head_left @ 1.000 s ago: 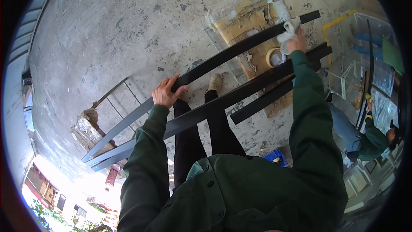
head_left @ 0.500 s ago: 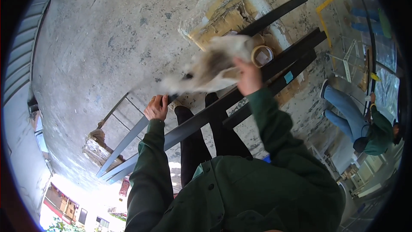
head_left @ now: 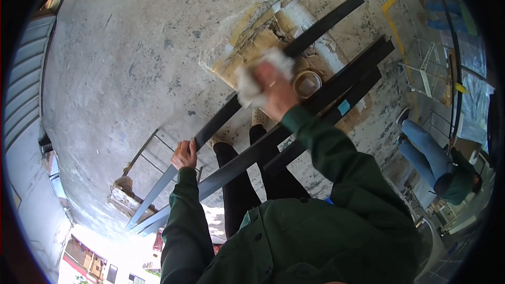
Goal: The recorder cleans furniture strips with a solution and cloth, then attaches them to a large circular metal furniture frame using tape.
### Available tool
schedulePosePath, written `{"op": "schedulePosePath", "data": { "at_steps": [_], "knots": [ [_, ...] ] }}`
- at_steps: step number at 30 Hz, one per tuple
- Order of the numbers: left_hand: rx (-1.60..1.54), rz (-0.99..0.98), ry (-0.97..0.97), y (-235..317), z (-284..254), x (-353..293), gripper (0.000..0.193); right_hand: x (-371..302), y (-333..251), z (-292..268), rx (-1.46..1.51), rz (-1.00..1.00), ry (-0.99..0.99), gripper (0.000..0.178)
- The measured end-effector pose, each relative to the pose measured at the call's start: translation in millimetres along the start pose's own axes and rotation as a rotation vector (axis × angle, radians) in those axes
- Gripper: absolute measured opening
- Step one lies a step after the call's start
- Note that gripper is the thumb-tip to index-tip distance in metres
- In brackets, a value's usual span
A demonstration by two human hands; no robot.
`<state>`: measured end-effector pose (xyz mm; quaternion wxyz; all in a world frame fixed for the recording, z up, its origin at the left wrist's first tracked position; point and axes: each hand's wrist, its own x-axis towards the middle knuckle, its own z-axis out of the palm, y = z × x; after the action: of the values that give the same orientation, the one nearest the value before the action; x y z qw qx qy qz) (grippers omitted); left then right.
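My left hand (head_left: 184, 154) is closed around a long dark bar (head_left: 218, 119), near its lower left part. Farther up the same bar, my right hand (head_left: 277, 94) presses a bunched whitish rag (head_left: 250, 85) against it; both are smeared by motion, and the rag hides part of the bar. A round tub-like thing with a tan rim (head_left: 295, 80) sits just right of my right hand. Beside it lie a second dark bar (head_left: 236, 162) and a shorter dark one (head_left: 363, 84) bearing a light blue sticker (head_left: 343, 107).
A worn, plastic-wrapped support (head_left: 218, 68) carries the bars' far ends. At the lower left are a thin metal frame (head_left: 143, 150) and a wrapped block (head_left: 122, 193) under the bars. Another person (head_left: 421, 150) is at the right, near a rack with long dark strips (head_left: 456, 63).
The rag hung loose and spread in my right hand; now it is bunched on the bar. My right hand has moved left. My left hand still grips the bar in nearly the same place.
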<state>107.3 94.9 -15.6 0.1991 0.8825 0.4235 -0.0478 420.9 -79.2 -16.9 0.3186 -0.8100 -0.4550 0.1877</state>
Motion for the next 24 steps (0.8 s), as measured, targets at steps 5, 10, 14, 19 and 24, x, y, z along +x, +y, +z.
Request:
{"op": "schedulePosePath", "data": {
  "at_steps": [5, 10, 14, 19, 24],
  "knots": [
    [0.011, 0.041, 0.030, 1, -1, -1, 0.025, 69, 173, -127, -0.367, 0.137, 0.477, 0.049],
    [0.017, 0.061, 0.003, 9, 13, 5, 0.027, 111, 282, -223, -0.688, 0.315, 0.455, 0.048],
    [0.038, 0.047, 0.001, 3, 2, 3, 0.026, 90, 172, -139, -0.120, 0.264, 0.592, 0.054],
    [0.033, 0.037, 0.006, -3, -2, 0, 0.025, 39, 105, -88, -0.587, 0.170, 0.265, 0.049],
    [0.039, 0.046, 0.011, -1, 1, 0, 0.024, 109, 219, -191, -0.652, 0.232, 0.476, 0.026]
  ]
}}
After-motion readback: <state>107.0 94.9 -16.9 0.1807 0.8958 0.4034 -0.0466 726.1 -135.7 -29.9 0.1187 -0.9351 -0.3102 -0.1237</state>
